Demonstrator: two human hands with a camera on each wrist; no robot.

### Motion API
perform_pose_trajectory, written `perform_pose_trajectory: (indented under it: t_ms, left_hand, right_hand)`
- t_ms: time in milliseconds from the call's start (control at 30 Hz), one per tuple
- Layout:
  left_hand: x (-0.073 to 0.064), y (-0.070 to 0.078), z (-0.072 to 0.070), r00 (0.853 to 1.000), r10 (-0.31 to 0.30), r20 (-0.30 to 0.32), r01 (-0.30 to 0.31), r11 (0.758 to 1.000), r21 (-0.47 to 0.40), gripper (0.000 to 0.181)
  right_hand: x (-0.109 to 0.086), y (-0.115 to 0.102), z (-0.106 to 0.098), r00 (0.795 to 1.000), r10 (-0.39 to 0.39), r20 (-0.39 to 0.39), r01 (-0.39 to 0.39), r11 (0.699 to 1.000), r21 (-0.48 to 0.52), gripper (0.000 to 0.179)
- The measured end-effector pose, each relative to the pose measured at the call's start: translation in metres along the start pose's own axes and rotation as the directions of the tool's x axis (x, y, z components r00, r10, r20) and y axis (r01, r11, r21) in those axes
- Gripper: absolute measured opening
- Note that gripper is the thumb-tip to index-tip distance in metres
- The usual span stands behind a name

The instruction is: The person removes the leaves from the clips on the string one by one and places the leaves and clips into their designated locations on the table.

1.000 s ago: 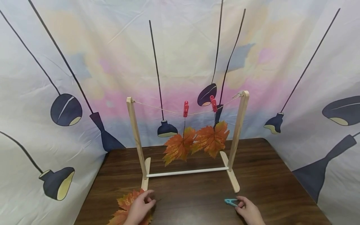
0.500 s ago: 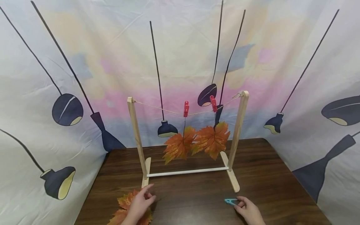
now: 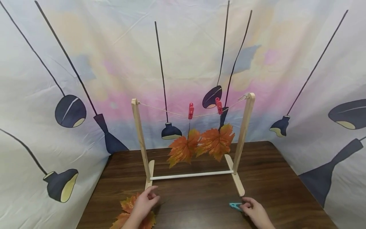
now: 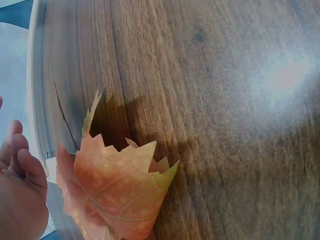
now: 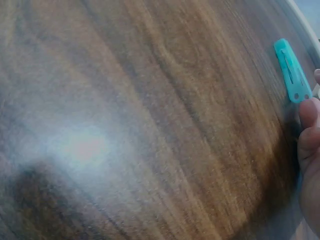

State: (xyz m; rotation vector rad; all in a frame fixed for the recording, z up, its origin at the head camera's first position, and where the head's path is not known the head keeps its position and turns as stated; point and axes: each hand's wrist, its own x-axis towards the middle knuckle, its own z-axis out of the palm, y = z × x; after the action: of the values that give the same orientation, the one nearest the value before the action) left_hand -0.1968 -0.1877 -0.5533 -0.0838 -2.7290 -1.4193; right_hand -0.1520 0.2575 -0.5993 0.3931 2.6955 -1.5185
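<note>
Head view: a wooden stand [image 3: 244,136] on a dark wood-grain worktop [image 3: 271,184], with a pale cloth [image 3: 183,57] patterned with hanging lamps behind it; both of the person's bare hands are in the near part of the view.
Right grip [image 3: 255,212]: pinching a turquoise clothespin [image 5: 292,75] by one end between thumb and fingers; the other end points away from the hand, toward the left of the head view.
Clothespin position: in front of the stand's right foot [image 3: 237,184], apart from it and near the worktop surface; whether it touches the wood cannot be told.
Left grip [image 3: 144,203]: fingers gently bent and holding nothing, over the near left of the worktop, close to the stand's left foot [image 3: 149,183].
Loose foliage [image 4: 120,185]: orange with greenish edges, on the worktop beside and partly behind the left hand; its thin stem [image 4: 61,112] sticks up free of the fingers. Whether it is one leaf or several is unclear.
String [image 3: 154,108]: tied between the two posts, sagging in the middle.
Red pegs [image 3: 191,112]: two, clipped on the string.
Hanging leaves [image 3: 183,148]: two, orange, one below each peg by its stem, their edges meeting in view.
White bar [image 3: 191,175]: joins the posts low down.
</note>
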Motion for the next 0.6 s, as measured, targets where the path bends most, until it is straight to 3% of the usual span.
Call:
perform_pose_trajectory:
  t_ms: [433, 600]
  left_hand:
    - [0.003, 0.005, -0.003, 1.000, 0.014, -0.023, -0.014, 1.000, 0.015, 0.036]
    - [0.002, 0.005, -0.004, 1.000, 0.014, -0.009, -0.014, 1.000, 0.006, 0.037]
  right_hand:
    - [0.008, -0.010, -0.011, 1.000, 0.014, -0.011, -0.014, 1.000, 0.009, 0.046]
    - [0.008, -0.020, -0.015, 1.000, -0.019, -0.020, 0.019, 1.000, 0.025, 0.047]
